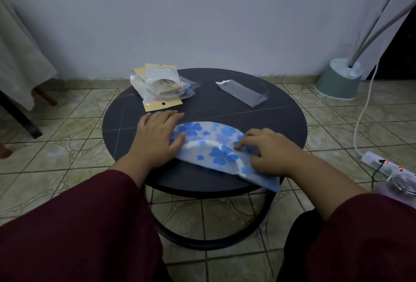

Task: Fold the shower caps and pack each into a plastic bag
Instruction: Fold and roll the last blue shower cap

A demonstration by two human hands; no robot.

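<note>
A white shower cap with blue flowers (pixel 213 146) lies folded in a half-moon on the near part of the round black table (pixel 225 106). My left hand (pixel 157 137) rests flat with fingers spread, its thumb pressing the cap's left end. My right hand (pixel 267 153) presses down on the cap's right part, fingers bent onto the fabric. The cap's right tip hangs past the table's near edge. An empty clear plastic bag (pixel 243 92) lies at the back right of the table. A pile of packed bags with yellow headers (pixel 159 86) sits at the back left.
A green lamp base (pixel 340 79) with white poles stands on the tiled floor to the right. A white power strip (pixel 387 164) and cable lie right of the table. A cloth-draped table (pixel 20 61) is at far left.
</note>
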